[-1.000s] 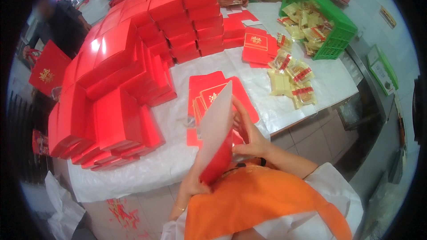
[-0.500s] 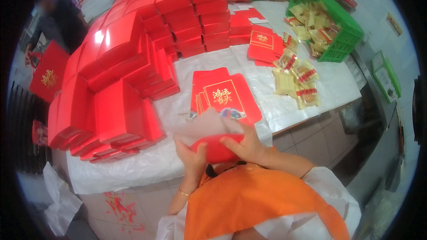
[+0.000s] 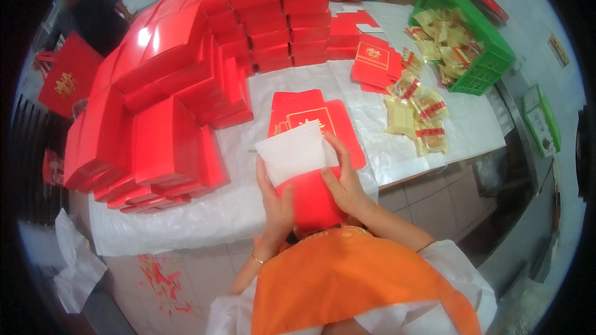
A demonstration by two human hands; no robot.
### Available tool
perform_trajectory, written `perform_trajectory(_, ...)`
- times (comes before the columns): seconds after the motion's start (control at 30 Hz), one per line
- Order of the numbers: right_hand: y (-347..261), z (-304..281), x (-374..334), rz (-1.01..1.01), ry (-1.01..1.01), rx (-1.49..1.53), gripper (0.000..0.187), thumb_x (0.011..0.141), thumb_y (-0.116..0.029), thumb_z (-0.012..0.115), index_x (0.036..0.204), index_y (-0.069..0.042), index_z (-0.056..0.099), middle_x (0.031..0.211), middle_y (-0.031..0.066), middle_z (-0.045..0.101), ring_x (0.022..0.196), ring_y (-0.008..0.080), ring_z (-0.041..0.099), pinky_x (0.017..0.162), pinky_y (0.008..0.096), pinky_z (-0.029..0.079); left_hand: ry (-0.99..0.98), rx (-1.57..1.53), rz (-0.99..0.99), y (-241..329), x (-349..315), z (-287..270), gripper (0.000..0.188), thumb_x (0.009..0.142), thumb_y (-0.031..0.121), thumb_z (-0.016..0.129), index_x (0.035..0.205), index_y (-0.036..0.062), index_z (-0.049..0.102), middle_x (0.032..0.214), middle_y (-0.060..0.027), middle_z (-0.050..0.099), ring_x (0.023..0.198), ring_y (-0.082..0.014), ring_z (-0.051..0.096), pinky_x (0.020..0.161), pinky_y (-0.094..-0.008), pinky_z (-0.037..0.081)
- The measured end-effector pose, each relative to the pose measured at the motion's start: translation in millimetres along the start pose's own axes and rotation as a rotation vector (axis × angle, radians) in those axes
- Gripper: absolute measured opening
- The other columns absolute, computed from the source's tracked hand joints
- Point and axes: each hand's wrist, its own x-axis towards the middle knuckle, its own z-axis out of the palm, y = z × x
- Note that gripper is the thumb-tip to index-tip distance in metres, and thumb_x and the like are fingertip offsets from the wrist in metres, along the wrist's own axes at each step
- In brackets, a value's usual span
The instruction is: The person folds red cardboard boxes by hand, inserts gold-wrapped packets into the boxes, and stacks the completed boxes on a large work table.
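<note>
Your left hand [image 3: 277, 201] and right hand [image 3: 343, 183] both grasp one red box blank [image 3: 308, 201], white side up. Flat red blanks [image 3: 313, 118] lie just beyond; folded red boxes [image 3: 167, 93] stack far left

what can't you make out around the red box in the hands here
- Head view: lower part of the red box is hidden behind the left hand and right hand.
- Its inside: covered by the white flap.
- Gold print on the flat red carton: partly covered, too small.
- Packets in the green crate: too small to identify.
</note>
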Motion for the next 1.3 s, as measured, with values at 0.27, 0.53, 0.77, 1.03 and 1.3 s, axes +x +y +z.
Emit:
perform_trajectory(0.27,16.6,-14.8,-13.6,0.006,-0.079,0.022,0.042,0.101,-0.020,0.056,0.138,-0.001,0.051,0.140,0.0148,0.053,0.135,0.0283,0.046,0.115,0.0390,0.033,-0.035,-0.011,0.005,-9.7,-14.0,3.3,0.069,0.095,0.013,0.055,0.155,-0.0011,0.023,0.156,-0.0184,0.032,0.142,-0.0273,0.034,0.118,-0.0396,0.026)
perform_trajectory(0.53,14.3,-20.2,-11.1,-0.021,-0.080,0.028,0.039,0.103,-0.031,0.051,0.123,0.000,0.061,0.118,0.0165,0.060,0.114,0.0285,0.057,0.101,0.0363,0.042,0.000,0.065,0.118,-6.2,-4.6,0.3,0.041,0.098,0.022,0.051,0.132,-0.0017,0.051,0.130,-0.0154,0.050,0.123,-0.0272,0.049,0.111,-0.0392,0.035)
perform_trajectory(0.77,11.5,-17.6,-9.9,-0.061,-0.033,-0.057,0.030,0.101,-0.024,0.049,0.112,0.000,0.064,0.107,0.0158,0.062,0.101,0.0292,0.061,0.090,0.0351,0.047,0.007,0.258,0.229,0.1,1.1,-5.2,0.028,0.096,0.019,0.048,0.107,-0.0014,0.062,0.113,-0.0186,0.056,0.106,-0.0325,0.055,0.095,-0.0392,0.044)
perform_trajectory(1.03,8.1,-22.2,-11.2,-0.012,-0.058,-0.112,0.015,0.096,-0.012,0.051,0.100,0.000,0.061,0.097,0.0140,0.059,0.087,0.0258,0.059,0.081,0.0325,0.047,-0.014,0.227,0.161,5.7,7.6,-3.1,0.026,0.097,0.015,0.040,0.094,-0.0021,0.060,0.104,-0.0178,0.058,0.099,-0.0301,0.057,0.088,-0.0359,0.045)
perform_trajectory(1.3,-13.4,-10.8,-0.1,0.435,0.180,0.664,0.043,0.082,0.004,0.048,0.124,-0.002,0.052,0.119,0.0071,0.058,0.105,0.0146,0.056,0.091,0.0274,0.045,0.248,-0.547,-0.249,22.4,11.7,26.3,0.027,0.089,0.001,0.044,0.116,-0.0007,0.051,0.118,-0.0133,0.059,0.113,-0.0187,0.054,0.104,-0.0336,0.040)
